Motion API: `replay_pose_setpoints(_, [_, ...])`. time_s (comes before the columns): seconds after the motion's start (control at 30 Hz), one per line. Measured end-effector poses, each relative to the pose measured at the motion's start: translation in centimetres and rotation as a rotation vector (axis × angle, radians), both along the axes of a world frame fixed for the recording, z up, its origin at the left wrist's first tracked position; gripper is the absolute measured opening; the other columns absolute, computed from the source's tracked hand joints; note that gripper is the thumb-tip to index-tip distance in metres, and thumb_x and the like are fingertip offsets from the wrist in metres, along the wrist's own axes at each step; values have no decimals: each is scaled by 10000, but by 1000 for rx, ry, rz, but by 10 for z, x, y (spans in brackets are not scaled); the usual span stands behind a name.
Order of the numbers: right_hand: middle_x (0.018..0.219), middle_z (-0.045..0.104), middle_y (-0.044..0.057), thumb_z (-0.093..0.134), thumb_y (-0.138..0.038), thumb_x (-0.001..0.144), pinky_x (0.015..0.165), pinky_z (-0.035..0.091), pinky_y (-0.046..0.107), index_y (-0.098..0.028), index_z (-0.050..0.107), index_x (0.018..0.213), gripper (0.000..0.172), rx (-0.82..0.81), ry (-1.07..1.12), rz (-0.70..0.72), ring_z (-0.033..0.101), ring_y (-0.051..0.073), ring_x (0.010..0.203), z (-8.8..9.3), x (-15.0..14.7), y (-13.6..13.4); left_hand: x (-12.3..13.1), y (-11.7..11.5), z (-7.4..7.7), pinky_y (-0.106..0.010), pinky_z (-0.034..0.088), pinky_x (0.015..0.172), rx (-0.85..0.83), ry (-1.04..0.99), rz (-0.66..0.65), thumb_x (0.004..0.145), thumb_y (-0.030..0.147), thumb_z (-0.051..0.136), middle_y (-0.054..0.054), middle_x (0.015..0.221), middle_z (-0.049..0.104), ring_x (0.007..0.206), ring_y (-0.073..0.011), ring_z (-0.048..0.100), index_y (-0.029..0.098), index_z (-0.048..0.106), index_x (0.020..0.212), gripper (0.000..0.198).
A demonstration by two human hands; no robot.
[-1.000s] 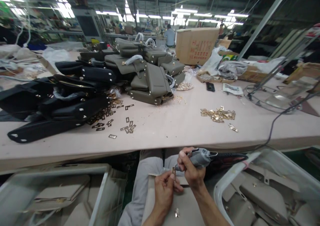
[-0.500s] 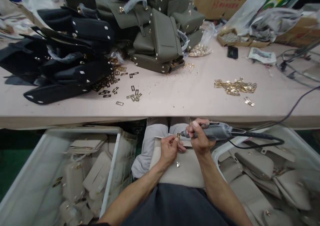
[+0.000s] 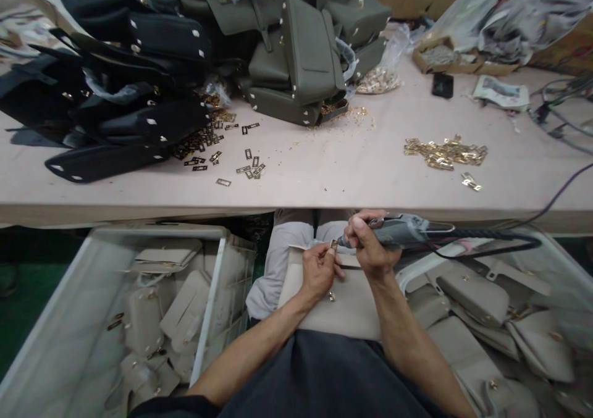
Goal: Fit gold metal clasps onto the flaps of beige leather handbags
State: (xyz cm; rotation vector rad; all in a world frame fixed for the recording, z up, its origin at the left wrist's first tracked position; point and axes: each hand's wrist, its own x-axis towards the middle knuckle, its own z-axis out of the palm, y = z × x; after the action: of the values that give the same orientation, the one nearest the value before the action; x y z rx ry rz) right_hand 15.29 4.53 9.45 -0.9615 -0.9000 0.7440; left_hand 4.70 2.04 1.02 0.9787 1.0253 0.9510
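Across my lap lies a beige handbag (image 3: 301, 310) with a small metal fitting (image 3: 331, 296) on its front. My left hand (image 3: 319, 270) is closed at the bag's upper edge, pinching a small gold metal plate (image 3: 333, 245) between thumb and fingers. In my right hand (image 3: 370, 248) is a grey electric screwdriver (image 3: 401, 229), held nearly level with its tip pointing left. That tip meets or almost meets the gold plate; I cannot tell which. A black cable runs from the tool's back end to the right.
On the table (image 3: 296, 183) are black handbags (image 3: 167, 54), olive handbags (image 3: 312, 54), dark-centred metal plates (image 3: 248, 170) and a pile of gold plates (image 3: 447, 152). Crates of beige bags stand at both sides: a left crate (image 3: 210, 307) and a right crate (image 3: 417, 273).
The view has shifted slightly, so the table things sit higher in the picture. Both hands keep their grips, with the screwdriver's tip still at the gold plate.
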Motion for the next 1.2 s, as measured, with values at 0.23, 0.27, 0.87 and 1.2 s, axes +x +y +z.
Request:
replay_pose_setpoints(0.23, [685, 572, 4, 781, -350, 857, 445, 374, 246, -180, 663, 836, 208, -54, -77, 286, 491, 109, 485, 1, 15, 6, -3, -2, -6, -193, 419, 384, 45, -5, -15, 936, 537, 600, -41, 677, 669, 421, -152, 640, 125, 654, 875, 420])
replay_pose_setpoints(0.27, [684, 584, 14, 781, -369, 852, 456, 384, 252, -178, 671, 812, 223, -58, -118, 379, 496, 117, 501, 4, 21, 7, -3, -2, -6, -192, 411, 377, 46, -11, -17, 935, 541, 603, -41, 678, 669, 417, -151, 638, 125, 655, 874, 423])
replay_pose_setpoints(0.87, [744, 539, -14, 857, -339, 755, 500, 407, 257, -198, 597, 931, 344, -72, 61, 269, 487, 109, 541, -13, 8, 21, -7, -1, -8, -196, 428, 400, -3, -20, 1, 897, 602, 652, -47, 529, 644, 383, -159, 610, 124, 653, 767, 495])
replay_pose_setpoints(1.2, [920, 562, 63, 422, -732, 909, 554, 412, 294, -179, 623, 1208, 660, -32, 322, 247, 470, 138, 596, 4, -8, 30, -5, 2, -13, -199, 419, 404, 0, 38, -2, 876, 614, 659, -53, 471, 625, 364, -162, 591, 126, 663, 720, 513])
